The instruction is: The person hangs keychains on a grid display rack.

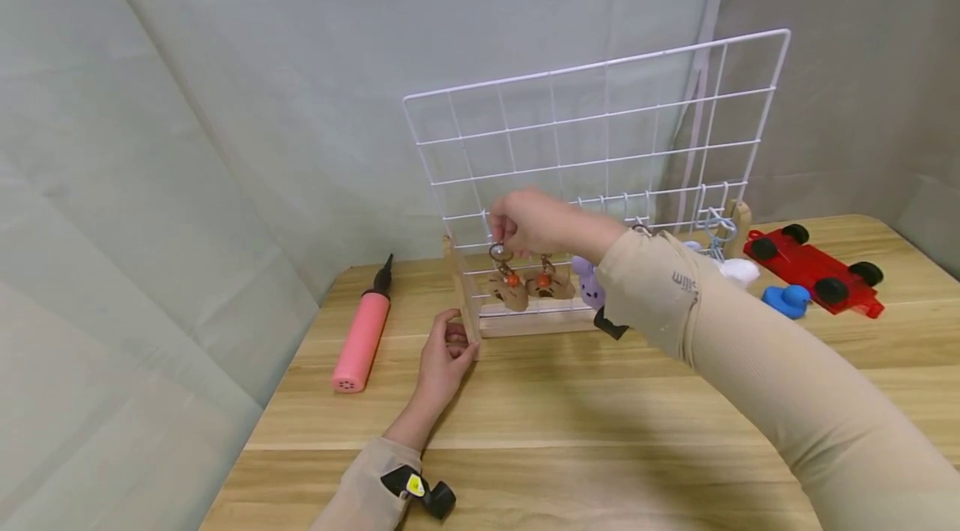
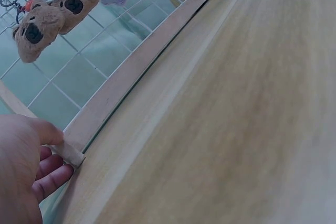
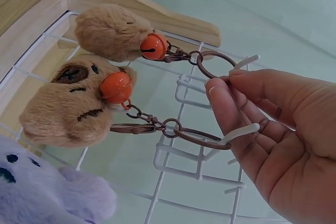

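My right hand [image 1: 531,218] is at the lower left of a white wire grid rack [image 1: 553,122]. Its thumb and forefinger pinch the metal ring [image 3: 214,65] of a brown plush keychain [image 3: 107,31] with an orange bell, close to a white hook [image 3: 248,61]. A second brown plush keychain [image 3: 73,103] hangs beside it, its ring on another hook [image 3: 244,132]. My left hand [image 1: 442,360] holds the front end of the rack's left wooden foot [image 2: 71,154] between thumb and fingers. Farther right hangs a purple plush keychain [image 1: 588,283], partly behind my right arm.
A pink hand pump [image 1: 362,339] with a black nozzle lies left of the rack. Right of the rack are a blue rubber duck [image 1: 786,300] and a red toy car [image 1: 813,268] on its side. A white plush [image 1: 738,271] hangs near the right foot.
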A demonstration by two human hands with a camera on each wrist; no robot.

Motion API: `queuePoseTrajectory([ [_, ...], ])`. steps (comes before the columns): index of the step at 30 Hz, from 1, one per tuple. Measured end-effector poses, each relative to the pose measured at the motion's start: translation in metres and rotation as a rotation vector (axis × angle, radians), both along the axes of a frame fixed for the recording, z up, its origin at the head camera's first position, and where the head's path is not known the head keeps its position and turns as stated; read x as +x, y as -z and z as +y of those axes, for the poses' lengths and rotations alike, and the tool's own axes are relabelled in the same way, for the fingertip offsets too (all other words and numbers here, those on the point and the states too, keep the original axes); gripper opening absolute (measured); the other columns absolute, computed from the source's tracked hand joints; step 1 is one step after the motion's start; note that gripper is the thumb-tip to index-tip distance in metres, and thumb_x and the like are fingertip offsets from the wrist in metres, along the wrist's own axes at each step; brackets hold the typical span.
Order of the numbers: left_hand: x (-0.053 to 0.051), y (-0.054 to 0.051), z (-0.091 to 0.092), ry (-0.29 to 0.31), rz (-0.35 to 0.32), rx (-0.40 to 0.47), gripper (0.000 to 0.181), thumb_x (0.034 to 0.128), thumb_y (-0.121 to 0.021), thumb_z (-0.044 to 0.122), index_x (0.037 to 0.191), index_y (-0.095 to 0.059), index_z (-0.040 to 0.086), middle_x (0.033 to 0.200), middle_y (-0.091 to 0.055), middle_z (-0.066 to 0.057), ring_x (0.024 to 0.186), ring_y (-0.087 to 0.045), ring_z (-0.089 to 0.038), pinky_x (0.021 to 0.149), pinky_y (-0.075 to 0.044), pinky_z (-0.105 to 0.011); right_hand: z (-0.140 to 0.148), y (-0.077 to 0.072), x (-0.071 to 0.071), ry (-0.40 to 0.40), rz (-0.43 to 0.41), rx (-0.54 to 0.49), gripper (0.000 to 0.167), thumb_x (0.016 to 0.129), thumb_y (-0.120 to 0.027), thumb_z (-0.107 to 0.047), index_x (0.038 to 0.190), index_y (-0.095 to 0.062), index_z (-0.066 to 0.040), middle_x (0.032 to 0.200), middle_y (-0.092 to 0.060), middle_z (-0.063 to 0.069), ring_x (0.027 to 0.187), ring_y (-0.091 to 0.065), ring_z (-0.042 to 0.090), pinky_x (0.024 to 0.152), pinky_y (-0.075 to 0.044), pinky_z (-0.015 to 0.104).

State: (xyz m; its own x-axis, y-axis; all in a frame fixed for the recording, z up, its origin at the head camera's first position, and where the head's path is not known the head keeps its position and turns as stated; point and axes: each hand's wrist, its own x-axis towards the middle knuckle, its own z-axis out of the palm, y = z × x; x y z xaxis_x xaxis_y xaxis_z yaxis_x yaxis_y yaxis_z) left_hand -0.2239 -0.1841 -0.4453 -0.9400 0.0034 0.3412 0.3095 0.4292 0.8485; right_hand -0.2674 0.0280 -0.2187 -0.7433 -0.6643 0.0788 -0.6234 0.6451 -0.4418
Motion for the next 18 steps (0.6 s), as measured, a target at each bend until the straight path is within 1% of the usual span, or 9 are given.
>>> queuePoseTrajectory([
  [3,-0.0002,-0.0005,0.0002,-0.006,-0.001,0.006,0.054,0.0812,-0.067,-0.009,0.129,-0.044,0.001,0.102,-0.060,-0.023,0.088,-0.061,-0.024,0.066,-0.052,-0.015,0.0007,-0.0008,0.0002,-0.001,-0.004,0.000,0.016,0.081,-0.059,0.007,0.091,-0.063,-0.005,0.081,-0.070,0.009,0.068,-0.063,0.015,0.065,-0.053,0.023],
  [7,-0.0006,0.0002,0.0001,0.000,0.013,-0.007,0.053,0.0815,-0.067,-0.009,0.128,-0.043,-0.001,0.102,-0.060,-0.024,0.087,-0.061,-0.025,0.066,-0.053,-0.016,0.0022,-0.0014,0.0000,-0.001,-0.003,-0.002,0.016,0.081,-0.059,0.007,0.091,-0.063,-0.005,0.083,-0.069,0.009,0.069,-0.063,0.016,0.067,-0.054,0.024],
  [11,-0.0012,0.0011,0.0001,-0.001,0.011,-0.016,0.052,0.0823,-0.067,-0.009,0.128,-0.043,0.000,0.102,-0.060,-0.023,0.089,-0.061,-0.026,0.066,-0.053,-0.016,0.0034,-0.0014,-0.0003,0.011,0.006,0.007,0.016,0.082,-0.060,0.005,0.092,-0.064,-0.006,0.085,-0.068,0.008,0.072,-0.062,0.016,0.070,-0.054,0.025],
  [15,-0.0024,0.0021,0.0001,0.000,0.005,-0.018,0.051,0.0834,-0.066,-0.007,0.128,-0.043,0.001,0.104,-0.060,-0.023,0.090,-0.061,-0.026,0.067,-0.053,-0.016,0.0051,-0.0021,0.0007,0.024,0.001,0.011,0.015,0.082,-0.064,0.001,0.095,-0.064,-0.008,0.089,-0.068,0.007,0.077,-0.063,0.018,0.075,-0.054,0.027],
  [18,-0.0034,0.0031,-0.0002,0.002,0.004,-0.012,0.051,0.0835,-0.067,-0.006,0.128,-0.043,0.001,0.104,-0.060,-0.023,0.090,-0.061,-0.026,0.067,-0.053,-0.017,0.0070,-0.0030,0.0019,0.011,0.026,0.006,0.015,0.083,-0.063,-0.001,0.096,-0.065,-0.007,0.092,-0.068,0.008,0.083,-0.063,0.019,0.079,-0.054,0.029],
])
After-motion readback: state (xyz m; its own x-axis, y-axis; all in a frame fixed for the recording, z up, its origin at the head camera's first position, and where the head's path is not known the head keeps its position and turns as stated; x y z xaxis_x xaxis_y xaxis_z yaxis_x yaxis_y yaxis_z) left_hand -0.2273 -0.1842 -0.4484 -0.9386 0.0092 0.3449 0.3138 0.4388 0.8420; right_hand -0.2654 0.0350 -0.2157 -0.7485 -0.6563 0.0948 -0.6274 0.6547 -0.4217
